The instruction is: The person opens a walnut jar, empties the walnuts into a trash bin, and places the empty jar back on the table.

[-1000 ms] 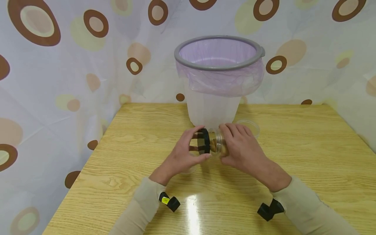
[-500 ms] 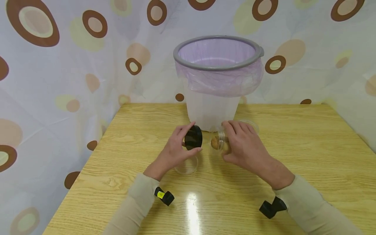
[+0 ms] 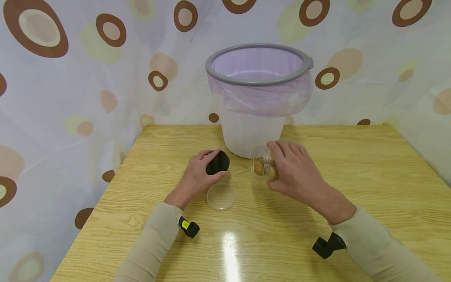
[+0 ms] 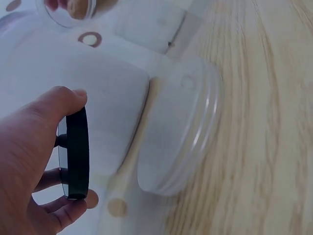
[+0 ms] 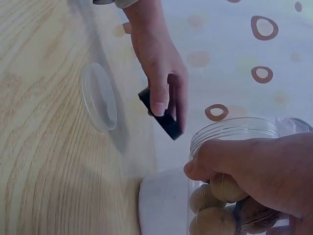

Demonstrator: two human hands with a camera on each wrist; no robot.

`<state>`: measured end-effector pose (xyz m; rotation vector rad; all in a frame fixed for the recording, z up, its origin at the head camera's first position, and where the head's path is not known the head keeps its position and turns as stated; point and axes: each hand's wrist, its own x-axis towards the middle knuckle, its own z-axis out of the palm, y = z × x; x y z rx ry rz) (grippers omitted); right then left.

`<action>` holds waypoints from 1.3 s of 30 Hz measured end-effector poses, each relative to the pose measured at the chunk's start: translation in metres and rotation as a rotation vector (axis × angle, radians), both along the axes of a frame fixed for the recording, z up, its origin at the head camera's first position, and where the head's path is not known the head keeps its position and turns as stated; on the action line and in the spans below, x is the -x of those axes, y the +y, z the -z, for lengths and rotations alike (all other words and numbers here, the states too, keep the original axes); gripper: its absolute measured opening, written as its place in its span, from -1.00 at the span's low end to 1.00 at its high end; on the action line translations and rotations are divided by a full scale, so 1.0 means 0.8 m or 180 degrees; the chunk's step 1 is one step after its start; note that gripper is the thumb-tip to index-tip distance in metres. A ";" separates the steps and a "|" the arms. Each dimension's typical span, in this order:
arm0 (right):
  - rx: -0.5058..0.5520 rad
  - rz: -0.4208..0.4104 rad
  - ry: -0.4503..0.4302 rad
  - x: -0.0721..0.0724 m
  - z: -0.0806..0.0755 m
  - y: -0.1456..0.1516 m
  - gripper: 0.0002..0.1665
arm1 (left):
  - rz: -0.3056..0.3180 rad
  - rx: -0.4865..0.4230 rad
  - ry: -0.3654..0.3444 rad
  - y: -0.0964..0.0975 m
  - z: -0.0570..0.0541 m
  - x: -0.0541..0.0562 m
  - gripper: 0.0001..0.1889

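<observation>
My left hand (image 3: pixel 197 174) pinches a round black lid (image 3: pixel 217 162) by its edge, fingers and thumb on opposite sides. To its right, my right hand (image 3: pixel 294 170) grips a clear jar (image 3: pixel 261 156) lying over sideways, its uncovered mouth facing left. Several brown walnuts (image 5: pixel 213 223) show inside the jar in the right wrist view, and one of them (image 3: pixel 258 167) sits near the mouth in the head view. The jar's far end is hidden by my right hand. Below the black lid, a clear round lid (image 3: pixel 221 196) lies flat on the table.
Behind both hands stands a white bin (image 3: pixel 251 135) with a grey rim (image 3: pixel 258 82) and a purple liner bag (image 3: pixel 260 102). The wooden table (image 3: pixel 352 168) ends at a patterned cloth (image 3: pixel 141 58) at the back and left.
My left hand has drawn the black lid away from the jar mouth, leftward, and the clear lid on the table has come into full view. My right hand has tilted the jar slightly.
</observation>
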<state>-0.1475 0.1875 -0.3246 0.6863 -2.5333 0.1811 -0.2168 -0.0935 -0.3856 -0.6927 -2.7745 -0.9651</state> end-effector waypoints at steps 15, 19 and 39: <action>0.0063 -0.0060 0.0034 0.004 -0.022 0.008 -0.04 | -0.0250 0.0786 0.0091 -0.018 0.017 0.008 -0.33; 0.0121 -0.0088 0.0018 0.006 -0.030 0.011 -0.04 | -0.0267 0.0892 0.0170 -0.021 0.021 0.009 -0.36; 0.0115 -0.0016 -0.0054 0.013 -0.061 0.025 -0.04 | -0.0267 0.1275 0.0230 -0.028 0.036 0.011 -0.39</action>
